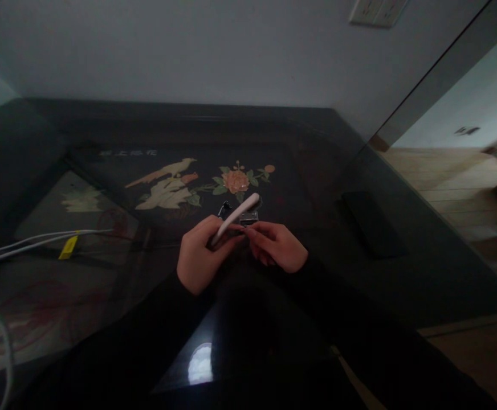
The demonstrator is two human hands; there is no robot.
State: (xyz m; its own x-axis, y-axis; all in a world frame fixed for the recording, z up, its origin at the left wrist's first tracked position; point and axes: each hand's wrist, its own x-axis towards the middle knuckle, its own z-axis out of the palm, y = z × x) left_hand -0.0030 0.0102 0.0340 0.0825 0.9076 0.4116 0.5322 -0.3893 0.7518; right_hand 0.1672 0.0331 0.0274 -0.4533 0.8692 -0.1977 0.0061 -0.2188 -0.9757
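My left hand [203, 250] is closed, with a pale, smooth, slightly curved rod [235, 217] resting in the crook between thumb and index finger. The rod slants up to the right and ends in a rounded tip. My right hand [278, 246] pinches with thumb and index finger right against the left fingertips; whatever is between them is too small and dark to name. Just beyond the fingers are a shiny dark clip-like piece [224, 209] and a small dark glossy block [249, 217], both partly hidden by the rod and fingers.
The dark glass tabletop [317, 188] has a bird-and-flower picture [235, 181]. A flat black object [372, 225] lies at the right. White cables [30, 242] with a yellow tag [69, 247] run along the left. A wall [180, 57] stands behind the table.
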